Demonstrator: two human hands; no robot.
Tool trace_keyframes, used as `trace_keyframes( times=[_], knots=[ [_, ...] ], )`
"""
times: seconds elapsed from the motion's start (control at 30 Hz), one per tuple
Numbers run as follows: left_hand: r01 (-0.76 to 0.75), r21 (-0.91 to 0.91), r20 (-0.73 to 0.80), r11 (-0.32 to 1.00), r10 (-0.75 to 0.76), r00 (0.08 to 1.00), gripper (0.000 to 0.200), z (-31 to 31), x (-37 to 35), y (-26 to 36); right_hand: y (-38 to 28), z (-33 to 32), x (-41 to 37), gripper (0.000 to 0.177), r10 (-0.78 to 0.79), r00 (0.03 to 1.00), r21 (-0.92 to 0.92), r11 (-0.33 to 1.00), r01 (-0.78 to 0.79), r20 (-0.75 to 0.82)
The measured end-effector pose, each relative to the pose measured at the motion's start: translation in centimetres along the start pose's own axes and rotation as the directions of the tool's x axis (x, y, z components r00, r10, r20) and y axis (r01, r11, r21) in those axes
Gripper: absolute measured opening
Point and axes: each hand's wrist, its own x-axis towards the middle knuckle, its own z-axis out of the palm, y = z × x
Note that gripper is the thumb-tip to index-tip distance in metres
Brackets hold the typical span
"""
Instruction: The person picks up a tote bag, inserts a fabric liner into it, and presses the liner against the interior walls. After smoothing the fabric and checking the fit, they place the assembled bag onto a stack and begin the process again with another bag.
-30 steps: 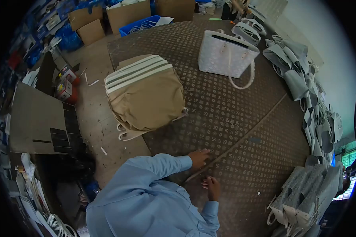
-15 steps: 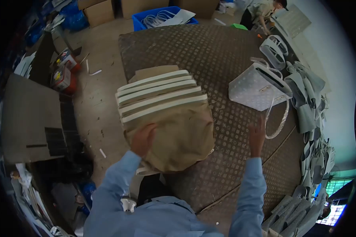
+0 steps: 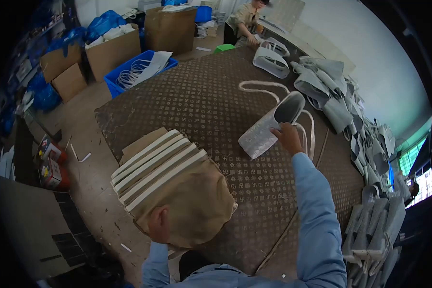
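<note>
A silver-grey handbag (image 3: pixel 261 137) lies tilted on the brown patterned table, its open mouth facing up and right and its rope-like handles spread to both sides. My right hand (image 3: pixel 289 138) grips the bag's near side by the rim. To the left is a stack of brown cloth bag linings (image 3: pixel 192 197), their white-banded edges overlapping like steps. My left hand (image 3: pixel 159 224) rests at the near left edge of this stack, fingers curled against the cloth; its fingertips are partly hidden.
Another pale handbag (image 3: pixel 272 60) lies at the far end, where a co-worker (image 3: pixel 245 21) reaches over the table (image 3: pixel 177 96). Grey bag pieces (image 3: pixel 321 86) pile along the right edge. A blue crate (image 3: pixel 113 84) with handles stands beyond the left edge, near cardboard boxes (image 3: pixel 115 53).
My right hand has reached the handbag and taken hold of it; the bag has turned and tipped. My left hand has shifted toward the lining stack's near edge. The view has swung right.
</note>
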Motion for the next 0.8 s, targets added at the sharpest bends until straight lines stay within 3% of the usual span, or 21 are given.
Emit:
trace_keyframes(
  times=[0.07, 0.1, 0.17, 0.3, 0.37, 0.4, 0.47, 0.57, 0.6, 0.7, 0.77, 0.8],
  knots=[
    [-0.046, 0.056, 0.187, 0.997, 0.035, 0.982, 0.016, 1.9, 0.3, 0.6, 3.6, -5.2, -6.2, 0.034, -0.023, 0.988, 0.25, 0.968, -0.016, 0.151],
    [-0.057, 0.052, 0.238, 0.997, 0.043, 0.97, 0.016, 2.7, 0.2, 1.5, 4.4, -7.6, -10.0, 0.034, 0.029, 0.988, 0.234, 0.97, -0.064, 0.151],
    [-0.106, -0.005, 0.37, 0.994, 0.101, 0.923, 0.017, 4.9, -0.4, 4.6, 4.8, -12.4, -17.8, 0.025, -0.081, 0.986, 0.327, 0.944, 0.03, 0.144],
    [-0.217, 0.049, 0.562, 0.975, 0.153, 0.813, 0.017, 8.7, -4.0, 8.3, 0.6, -19.7, -32.3, 0.025, 0.003, 0.976, 0.375, 0.923, -0.087, 0.22],
    [-0.261, 0.01, 0.657, 0.965, 0.19, 0.729, 0.018, 10.3, -7.3, 9.8, -0.9, -22.0, -38.5, 0.025, -0.04, 0.979, 0.349, 0.937, -0.033, 0.202],
    [-0.26, 0.025, 0.671, 0.965, 0.177, 0.72, 0.018, 10.9, -9.2, 10.1, -1.8, -23.0, -41.3, 0.025, -0.026, 0.977, 0.36, 0.931, -0.053, 0.21],
    [-0.215, 0.01, 0.776, 0.977, 0.128, 0.617, 0.018, 11.9, -13.1, 10.4, -3.5, -24.5, -46.1, 0.025, 0.018, 0.986, 0.336, 0.939, -0.073, 0.164],
    [-0.162, 0.073, 0.819, 0.984, 0.033, 0.572, 0.019, 12.8, -18.2, 10.1, -5.4, -26.0, -51.0, 0.026, 0.075, 0.981, 0.331, 0.934, -0.132, 0.181],
    [-0.236, 0.065, 0.79, 0.97, 0.095, 0.606, 0.019, 13.0, -19.7, 10.3, -5.6, -25.7, -52.4, 0.026, 0.097, 0.975, 0.359, 0.919, -0.166, 0.201],
    [-0.42, -0.006, 0.714, 0.907, 0.298, 0.633, 0.021, 13.4, -21.8, 11.4, -6.0, -24.3, -54.0, 0.027, 0.119, 0.992, 0.482, 0.872, -0.09, -0.031],
    [-0.366, -0.05, 0.629, 0.929, 0.314, 0.711, 0.023, 14.0, -22.1, 12.2, -5.5, -23.8, -54.1, 0.025, 0.147, 0.987, 0.553, 0.828, -0.091, -0.057],
    [-0.367, -0.036, 0.64, 0.929, 0.304, 0.705, 0.023, 13.9, -22.5, 13.1, -5.2, -23.8, -54.2, 0.024, 0.103, 0.993, 0.558, 0.828, -0.057, -0.051]
  ],
)
